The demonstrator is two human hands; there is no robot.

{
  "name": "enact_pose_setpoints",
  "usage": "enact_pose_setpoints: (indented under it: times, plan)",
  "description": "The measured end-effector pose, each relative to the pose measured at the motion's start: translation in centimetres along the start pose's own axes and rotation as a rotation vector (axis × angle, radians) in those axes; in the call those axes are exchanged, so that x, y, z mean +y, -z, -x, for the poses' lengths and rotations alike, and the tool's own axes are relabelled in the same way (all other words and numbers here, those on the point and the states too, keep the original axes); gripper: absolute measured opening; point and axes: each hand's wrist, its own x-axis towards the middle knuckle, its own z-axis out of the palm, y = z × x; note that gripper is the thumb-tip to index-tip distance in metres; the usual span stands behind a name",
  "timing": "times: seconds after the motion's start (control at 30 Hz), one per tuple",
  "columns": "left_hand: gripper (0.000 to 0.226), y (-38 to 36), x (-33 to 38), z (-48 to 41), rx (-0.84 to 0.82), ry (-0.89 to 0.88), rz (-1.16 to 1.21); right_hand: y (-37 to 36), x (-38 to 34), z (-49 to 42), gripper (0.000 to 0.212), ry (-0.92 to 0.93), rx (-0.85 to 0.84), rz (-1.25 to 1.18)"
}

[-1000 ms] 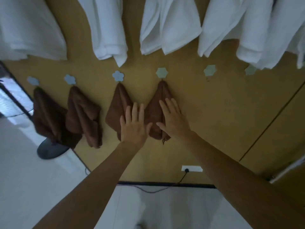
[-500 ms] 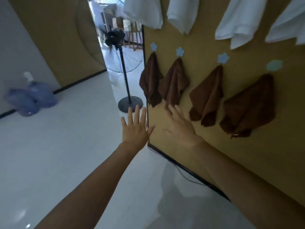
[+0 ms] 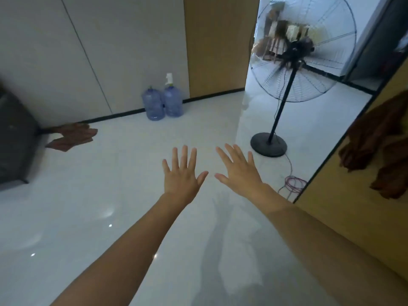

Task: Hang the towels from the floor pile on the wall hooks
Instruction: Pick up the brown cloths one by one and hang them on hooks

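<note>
A small pile of brown towels (image 3: 71,136) lies on the white floor at the left, against the baseboard beside a dark block. My left hand (image 3: 182,174) and my right hand (image 3: 239,171) are stretched out in front of me over the floor, fingers spread and straight, holding nothing. They are well to the right of the pile and apart from it. At the right edge, brown towels (image 3: 379,138) hang on the tan wall panel (image 3: 344,208). The hooks are out of view.
A black pedestal fan (image 3: 287,69) stands ahead on the right, its round base (image 3: 268,144) on the floor and a coiled cord (image 3: 294,183) beside the panel. Two blue water jugs (image 3: 162,102) stand against the far wall. A dark block (image 3: 15,140) sits at the left edge.
My view has swung left, from the wall of hung towels to the open floor and the pile. Both hands have left the hung towel and stay spread out in front.
</note>
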Motion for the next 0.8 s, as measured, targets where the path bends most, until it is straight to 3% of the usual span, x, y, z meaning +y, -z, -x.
enact_pose_setpoints:
  times: [0.37,0.8]
  plan:
    - [0.074,-3.2,-20.8,-7.2,-0.057,0.284,-0.023,-5.0,-16.5,-19.4,0.078,0.256,-0.048,-0.053]
    - [0.076,-5.5,-39.3,-28.9,-0.098,0.506,-0.085,-8.5,-27.3,-50.4,0.08,0.493,-0.08,-0.076]
